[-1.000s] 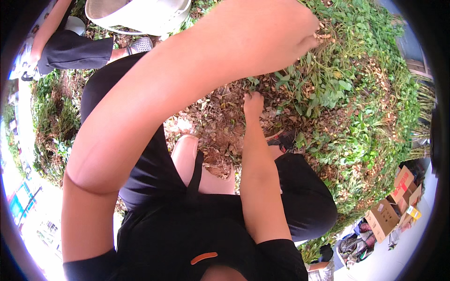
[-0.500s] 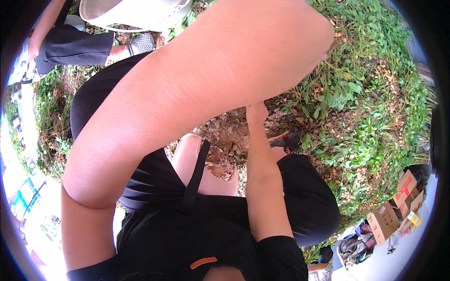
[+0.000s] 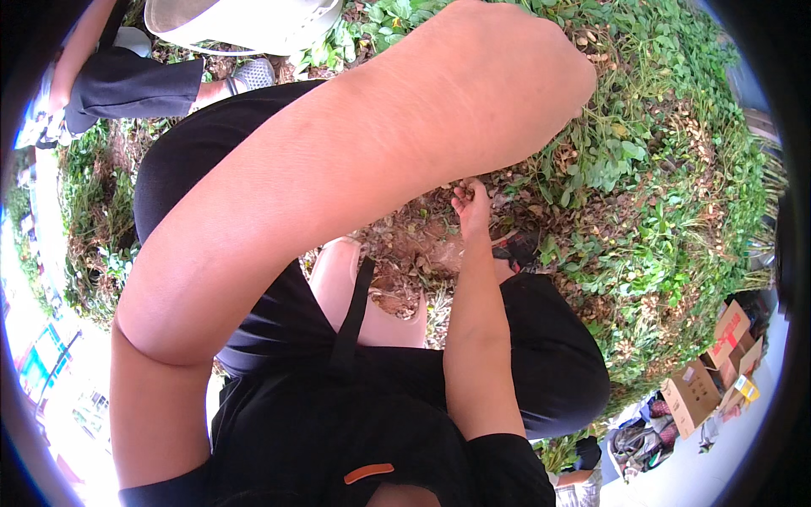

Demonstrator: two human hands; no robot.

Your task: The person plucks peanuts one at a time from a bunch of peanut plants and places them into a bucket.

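My left hand [image 3: 541, 72] is large in the upper middle, its back toward me. The fingers are hidden behind it, so their grip and anything in them do not show. Beyond it lie leafy green plants [image 3: 612, 160], with pale pods that look like peanuts [image 3: 697, 144] among them. Just below my left wrist is my right hand [image 3: 473, 207], its fingers curled in over the brown, leaf-littered soil [image 3: 414, 241]. Something small and dark shows at those fingertips, too small to name. My left forearm covers part of the ground between the hands.
A white tub [image 3: 245, 25] stands at the upper left, near another person's dark trouser leg [image 3: 135, 83] and grey shoe [image 3: 253, 74]. Pale pink plastic [image 3: 334, 283] is between my knees. Cardboard boxes [image 3: 693, 397] and a heap of bags [image 3: 642, 448] lie at the lower right.
My right hand has come out a little from behind my left forearm, shifting right, and its curled fingers now show. My left hand and forearm have moved slightly.
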